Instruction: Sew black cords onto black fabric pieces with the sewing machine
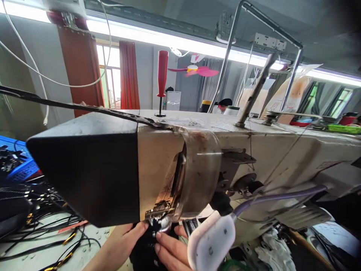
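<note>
A large sewing machine head [160,162] fills the middle of the view, its end cover black. Below its needle area lies a piece of black material [145,248]. My left hand [121,241] rests on the left side of that material, thumb and fingers pressed close to the presser foot [159,212]. On the right side, my right hand [172,248] has its fingertips on the same black material, partly hidden by a white lamp [211,241]. Whether either hand grips the material is hard to tell; fingers of both look pressed onto it.
A red screwdriver [162,73] stands upright on the machine top, near a metal thread stand [235,22]. Black cords [64,241] and a blue basket [22,165] are at left. White crumpled material [276,252] lies at lower right.
</note>
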Demonstrator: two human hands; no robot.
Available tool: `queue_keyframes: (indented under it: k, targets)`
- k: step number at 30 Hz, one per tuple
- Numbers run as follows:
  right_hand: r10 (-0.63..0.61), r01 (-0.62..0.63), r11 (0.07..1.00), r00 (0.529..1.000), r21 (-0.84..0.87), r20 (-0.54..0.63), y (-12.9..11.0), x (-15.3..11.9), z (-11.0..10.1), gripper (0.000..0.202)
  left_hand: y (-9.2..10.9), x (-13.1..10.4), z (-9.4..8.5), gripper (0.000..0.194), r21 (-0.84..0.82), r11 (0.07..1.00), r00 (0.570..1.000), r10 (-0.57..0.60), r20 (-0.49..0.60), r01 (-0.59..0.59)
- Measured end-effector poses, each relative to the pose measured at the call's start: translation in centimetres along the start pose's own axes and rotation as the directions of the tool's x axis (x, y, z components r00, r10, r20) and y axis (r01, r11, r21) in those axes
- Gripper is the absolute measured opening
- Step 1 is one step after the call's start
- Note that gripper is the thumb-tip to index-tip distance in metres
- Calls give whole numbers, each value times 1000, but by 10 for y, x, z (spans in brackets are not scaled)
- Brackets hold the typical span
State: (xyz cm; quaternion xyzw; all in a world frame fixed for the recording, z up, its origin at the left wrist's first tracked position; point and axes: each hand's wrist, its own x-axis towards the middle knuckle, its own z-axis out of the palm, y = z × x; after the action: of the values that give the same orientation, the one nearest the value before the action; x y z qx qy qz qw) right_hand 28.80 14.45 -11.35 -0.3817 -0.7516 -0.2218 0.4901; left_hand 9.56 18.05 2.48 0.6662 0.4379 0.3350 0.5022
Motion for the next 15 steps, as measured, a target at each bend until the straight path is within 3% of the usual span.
queue_keyframes:
  k: [2, 7, 12, 15]
  targets:
    - [20, -20, 1000, 1000, -15, 13, -2, 3, -1, 18, -4, 3, -3, 27, 6, 1000, 999, -27, -18, 27]
    - [-117, 119, 990, 993, -78, 29, -8, 18, -15, 28, -16, 11, -10, 23, 57, 996, 990, -75, 120, 68]
    - [-120, 133, 975, 989, -179, 85, -10, 27, -35, 30, -14, 8, -9, 27, 55, 990, 991, -126, -37, 128]
    - [-124, 130, 977, 991, -171, 47, -8, 31, -35, 29, -7, 3, -11, 30, 19, 984, 984, -174, -40, 175]
